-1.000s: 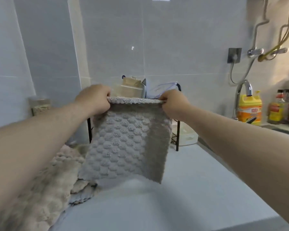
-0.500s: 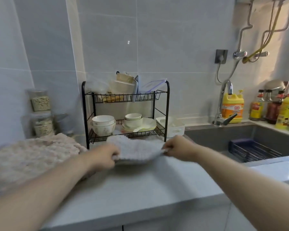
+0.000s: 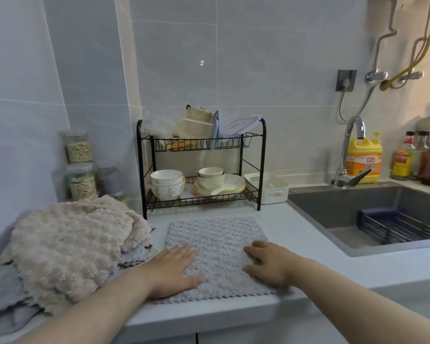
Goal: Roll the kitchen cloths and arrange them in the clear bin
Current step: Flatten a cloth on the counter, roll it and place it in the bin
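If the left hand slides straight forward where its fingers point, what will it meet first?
Probably the black wire dish rack, after crossing the flat grey textured cloth under the left hand; depth is unclear.

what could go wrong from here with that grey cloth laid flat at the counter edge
1. The grey bobbled square cloth lies with its near edge at the front lip of the white counter, with the left hand and right hand resting on it; a pull towards the body might drag it off.
2. The heap of beige fluffy cloths sits close on the left and could slump or get caught up in the roll.
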Tool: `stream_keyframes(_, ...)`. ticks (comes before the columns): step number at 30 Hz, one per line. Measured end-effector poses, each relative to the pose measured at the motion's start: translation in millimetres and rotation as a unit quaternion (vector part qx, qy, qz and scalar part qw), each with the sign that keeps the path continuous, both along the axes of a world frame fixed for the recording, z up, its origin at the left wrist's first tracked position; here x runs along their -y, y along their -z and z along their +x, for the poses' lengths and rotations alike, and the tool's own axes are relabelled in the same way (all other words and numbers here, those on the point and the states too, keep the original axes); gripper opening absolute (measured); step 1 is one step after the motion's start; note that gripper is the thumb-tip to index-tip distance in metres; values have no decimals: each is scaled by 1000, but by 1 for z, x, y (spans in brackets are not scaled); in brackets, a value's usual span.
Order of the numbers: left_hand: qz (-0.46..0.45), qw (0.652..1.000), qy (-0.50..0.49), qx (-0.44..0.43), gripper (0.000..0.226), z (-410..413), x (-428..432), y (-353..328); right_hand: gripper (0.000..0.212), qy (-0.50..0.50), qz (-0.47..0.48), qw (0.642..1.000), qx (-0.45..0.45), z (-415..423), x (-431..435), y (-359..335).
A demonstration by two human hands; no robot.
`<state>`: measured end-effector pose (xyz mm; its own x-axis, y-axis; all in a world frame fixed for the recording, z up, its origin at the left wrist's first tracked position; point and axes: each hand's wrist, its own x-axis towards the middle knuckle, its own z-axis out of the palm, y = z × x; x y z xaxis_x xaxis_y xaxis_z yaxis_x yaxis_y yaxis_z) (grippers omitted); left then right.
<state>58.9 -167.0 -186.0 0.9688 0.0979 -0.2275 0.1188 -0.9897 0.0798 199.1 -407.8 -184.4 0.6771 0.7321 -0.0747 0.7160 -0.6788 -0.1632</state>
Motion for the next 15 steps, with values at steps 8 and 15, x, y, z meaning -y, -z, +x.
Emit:
stream_keyframes(8, -10, 988, -63, 141, 37, 85, -53, -35, 34, 40, 67, 993, 89, 72, -33, -22)
stream_keyframes(15, 60, 987, -117, 90, 16, 175, -113, -6, 22, 129, -78, 983, 101, 161, -80, -3)
